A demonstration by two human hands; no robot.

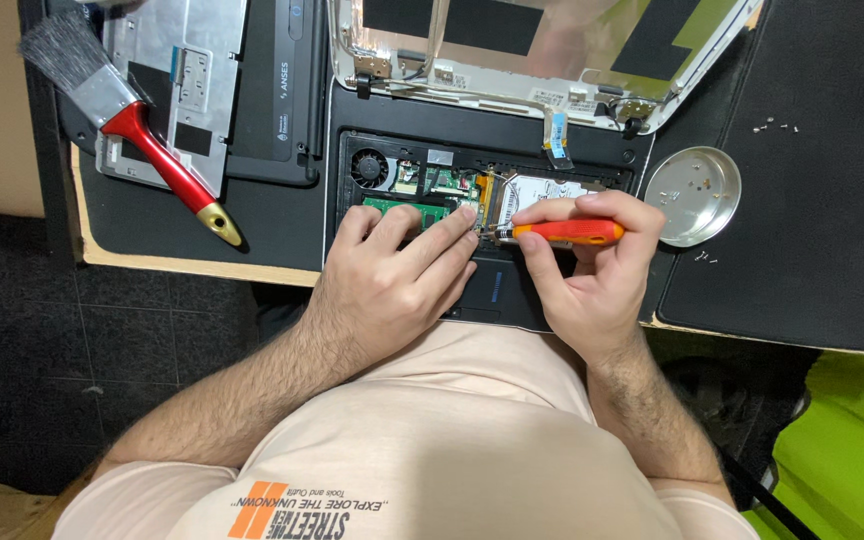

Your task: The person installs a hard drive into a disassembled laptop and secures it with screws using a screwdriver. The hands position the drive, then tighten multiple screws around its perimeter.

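Opened black laptop base (602, 160) w/ exposed boards, right hand (587, 270) gripping orange-handled screwdriver (564, 232) over it, left hand (392, 275) flat, empty, fingers on green memory strip (402, 205).

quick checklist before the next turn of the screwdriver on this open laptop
1. Screwdriver gripped firmly: ok, right hand holds its orange handle.
2. Tip seated in a screw: cannot tell, the tip is hidden beside the left hand fingers.
3. Laptop base steadied: ok, the left hand rests flat on it over the green memory module.
4. Screw dish within reach: ok, right beside the laptop base, a few screws inside.
5. Loose screws collected: not ok, several lie on the black mat.
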